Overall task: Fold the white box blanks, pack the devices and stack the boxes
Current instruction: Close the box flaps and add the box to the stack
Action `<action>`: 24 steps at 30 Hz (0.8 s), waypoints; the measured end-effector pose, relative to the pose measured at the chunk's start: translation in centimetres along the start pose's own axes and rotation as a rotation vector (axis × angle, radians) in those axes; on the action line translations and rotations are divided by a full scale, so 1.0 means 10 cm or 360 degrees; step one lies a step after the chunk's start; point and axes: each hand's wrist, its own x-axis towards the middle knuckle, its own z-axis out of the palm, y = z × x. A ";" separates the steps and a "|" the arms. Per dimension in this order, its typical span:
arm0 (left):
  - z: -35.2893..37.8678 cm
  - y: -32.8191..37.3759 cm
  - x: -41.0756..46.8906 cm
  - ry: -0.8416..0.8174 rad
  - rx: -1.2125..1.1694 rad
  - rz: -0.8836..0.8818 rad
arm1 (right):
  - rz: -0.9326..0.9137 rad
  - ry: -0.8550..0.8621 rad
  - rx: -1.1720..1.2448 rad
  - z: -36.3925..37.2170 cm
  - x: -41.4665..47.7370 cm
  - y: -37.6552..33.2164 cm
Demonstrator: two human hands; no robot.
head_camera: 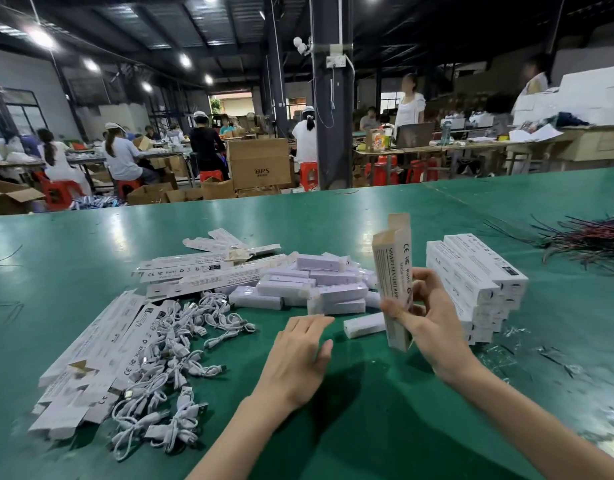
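Box (394,282) upright, gripped by right hand (433,327); left hand (298,355) flat, empty.

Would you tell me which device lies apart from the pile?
The lone device, lying between the left hand and the right hand; the others are heaped in the pile behind it.

Green table (333,427) carries blanks (101,344), cables (167,362), boxes (478,282).

One head-worn wide-angle camera looks forward and down, close over the green table (91,265).
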 end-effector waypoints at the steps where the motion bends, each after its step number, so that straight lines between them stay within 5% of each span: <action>1: 0.04 0.02 0.03 -0.0004 0.0010 0.0011 | 0.0014 0.0000 0.0010 0.00 0.00 0.02; 6: 0.28 0.13 0.32 -0.0078 0.0175 -0.0038 | -0.0182 -0.0055 -0.0238 0.04 -0.04 0.10; 10: 0.37 0.18 0.44 -0.0033 -0.0041 -0.0011 | -0.0469 -0.0144 -0.0519 0.03 -0.09 0.18; 13: 0.20 0.14 0.42 0.0318 -0.0514 -0.0091 | -0.0626 -0.0134 -0.0720 0.02 -0.06 0.21; 18: -0.32 0.04 0.36 0.1236 -0.0692 -0.0006 | -0.0455 -0.0114 -0.0615 -0.02 -0.04 0.25; 21: -0.48 0.06 0.36 0.1477 -0.0528 0.0232 | -0.0453 -0.0103 -0.0690 -0.04 0.00 0.26; 24: -0.51 0.11 0.36 0.1447 -0.0421 0.0409 | -0.0424 -0.0079 -0.0752 -0.06 0.03 0.25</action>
